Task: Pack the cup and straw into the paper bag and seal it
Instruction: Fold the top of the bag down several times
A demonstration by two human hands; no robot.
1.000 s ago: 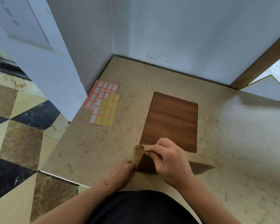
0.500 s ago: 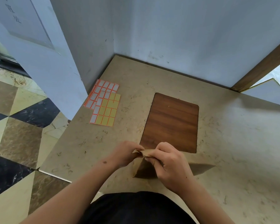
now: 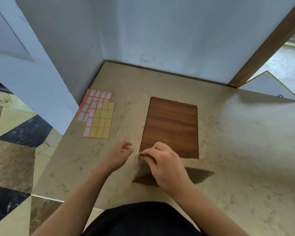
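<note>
A brown paper bag point(image 3: 142, 174) stands upright on the beige stone table point(image 3: 237, 150), near its front edge. My right hand point(image 3: 163, 165) pinches the bag's folded top between thumb and fingers. My left hand point(image 3: 118, 155) hovers just left of the bag, off the paper, fingers loosely curled and holding nothing. The cup and straw do not show; whether they are inside the bag is hidden from me.
Two sheets of orange-bordered sticker labels point(image 3: 97, 114), white and yellow, lie at the table's left. A dark wooden board point(image 3: 170, 126) lies flat behind the bag. Pale walls close off the back and left. The table's left edge drops to a patterned tile floor point(image 3: 12, 160).
My left hand came up to the bag's top, then let go and drew away to the left. My right hand kept its pinch on the folded top.
</note>
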